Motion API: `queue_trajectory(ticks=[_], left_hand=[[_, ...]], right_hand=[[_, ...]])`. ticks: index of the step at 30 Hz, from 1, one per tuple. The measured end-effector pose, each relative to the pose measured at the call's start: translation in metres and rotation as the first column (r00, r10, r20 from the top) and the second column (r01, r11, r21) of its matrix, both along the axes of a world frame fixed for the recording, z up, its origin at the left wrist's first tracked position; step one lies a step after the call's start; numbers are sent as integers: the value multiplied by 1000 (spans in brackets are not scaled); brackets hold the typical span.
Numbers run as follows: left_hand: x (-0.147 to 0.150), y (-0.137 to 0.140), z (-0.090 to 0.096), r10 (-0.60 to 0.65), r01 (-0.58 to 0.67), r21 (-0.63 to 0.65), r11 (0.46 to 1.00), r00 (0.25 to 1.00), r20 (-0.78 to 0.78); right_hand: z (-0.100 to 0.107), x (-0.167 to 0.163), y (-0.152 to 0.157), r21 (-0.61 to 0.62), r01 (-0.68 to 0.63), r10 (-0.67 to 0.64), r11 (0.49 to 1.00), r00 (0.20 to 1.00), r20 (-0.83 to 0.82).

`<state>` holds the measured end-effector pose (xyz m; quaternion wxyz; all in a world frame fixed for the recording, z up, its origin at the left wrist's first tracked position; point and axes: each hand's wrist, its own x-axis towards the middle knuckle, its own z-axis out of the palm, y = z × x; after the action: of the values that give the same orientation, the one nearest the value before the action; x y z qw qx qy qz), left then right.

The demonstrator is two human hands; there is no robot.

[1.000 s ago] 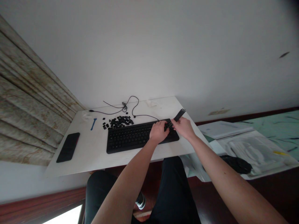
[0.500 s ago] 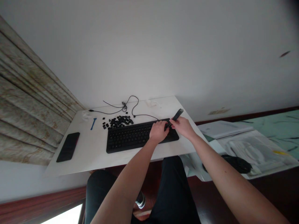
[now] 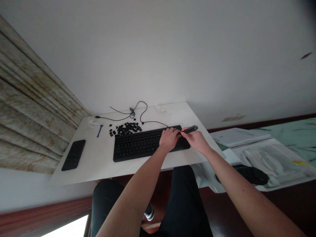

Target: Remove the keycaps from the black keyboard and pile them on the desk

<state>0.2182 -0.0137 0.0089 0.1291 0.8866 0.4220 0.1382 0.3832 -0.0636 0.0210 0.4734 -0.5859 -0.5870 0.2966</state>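
Observation:
A black keyboard (image 3: 138, 144) lies on the white table, with many of its keys in place on the left and middle. My left hand (image 3: 170, 138) rests over its right part, fingers curled and bunched; whatever they pinch is too small to make out. Just to the right, my right hand (image 3: 196, 140) is closed around a slim black brush-like tool (image 3: 190, 129). The tool's far end points up and right, while its near end meets the left fingertips above the keyboard. Behind the keyboard lies a loose heap of black keycaps (image 3: 128, 128).
A black cable (image 3: 132, 113) coils along the table's back. On the left are a blue plastic tool (image 3: 99, 131), a crumpled white tissue (image 3: 92, 123) and a black phone (image 3: 73, 155). To the right, a lower surface holds a black computer mouse (image 3: 250, 174) and plastic bags (image 3: 269, 158).
The brush-like tool has tipped from steep to nearly flat as my right hand turned. My left fingers have come closer to its near end. The keyboard and keycaps stay put.

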Motion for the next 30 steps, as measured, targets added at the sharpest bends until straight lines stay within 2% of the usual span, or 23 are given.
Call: queue_trajectory(ticks=[7,14,21,30], left_hand=[[-1,0,1,-6,6,7,1000,1000,-4],[7,3,7,44,-45,-22,999,998,-51],[7,3,10,32,-33,-16,999,997,-74],[6,2,9,17,-17,-9,1000,998,-62]], right_hand=[[-4,-2,-4,9,-20,21,1000,999,-39],[-2,10,5,15,-89,85,996,979,185],[-1,9,4,43,-161,142,986,947,288],[-1,3,-7,108,-153,83,982,873,481]])
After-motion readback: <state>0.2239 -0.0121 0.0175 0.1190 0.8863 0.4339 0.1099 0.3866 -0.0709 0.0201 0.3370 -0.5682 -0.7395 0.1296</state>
